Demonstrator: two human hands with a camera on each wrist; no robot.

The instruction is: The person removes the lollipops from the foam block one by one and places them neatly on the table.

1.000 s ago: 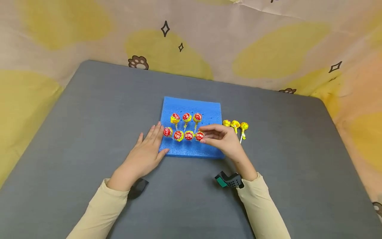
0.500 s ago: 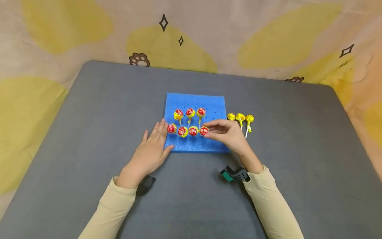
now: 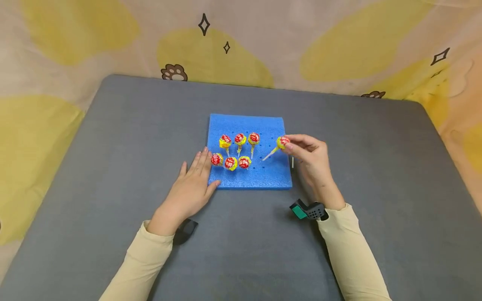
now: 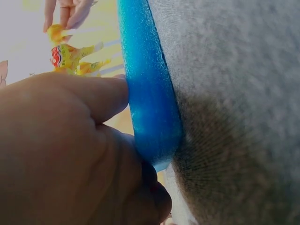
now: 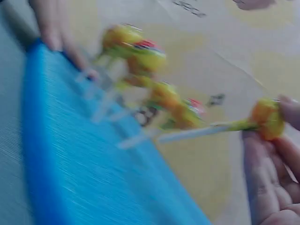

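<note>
A lollipop (image 3: 283,142) is pinched by its head between the fingertips of the right hand (image 3: 310,158), above the right edge of the foam (image 3: 271,175); its stick is tilted down toward the foam's holes and is clear of them. The left hand (image 3: 190,188) is laid flat on the table (image 3: 113,146), fingers straight and together, with the fingertips pressed against the foam's left edge. Six lollipops (image 3: 239,139) are stuck upright in the foam in two rows of three. A white stick (image 3: 292,162) is seen just beside the foam's right edge, partly hidden by the right hand.
</note>
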